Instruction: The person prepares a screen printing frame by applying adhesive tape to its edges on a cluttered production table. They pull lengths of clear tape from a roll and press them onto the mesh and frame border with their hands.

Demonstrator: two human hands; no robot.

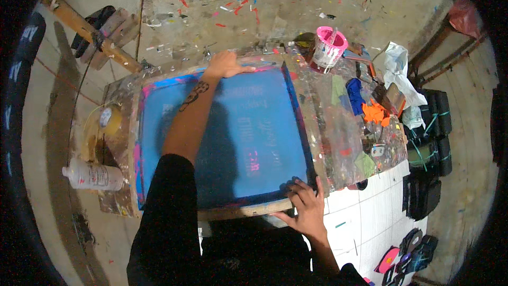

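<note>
A blue mesh screen in a frame [262, 143] lies on a paint-stained worktable [344, 135]. My left hand [225, 63] grips the frame's far edge near its middle, with my tattooed forearm across the mesh and shading part of it. At the near right corner, my right hand [304, 206] has its fingers over the frame and its thumb along the front edge. Faint lettering and a pink mark show on the mesh.
Left: a plastic bottle [92, 176], tape roll [110, 119] and wooden beam [103, 42]. Right: a pink paint bucket [325, 55], orange and blue scraps [374, 113], white crumpled paper [397, 74], black bundles [436, 127]. Below right, a white tiled surface [362, 212] holds dark items.
</note>
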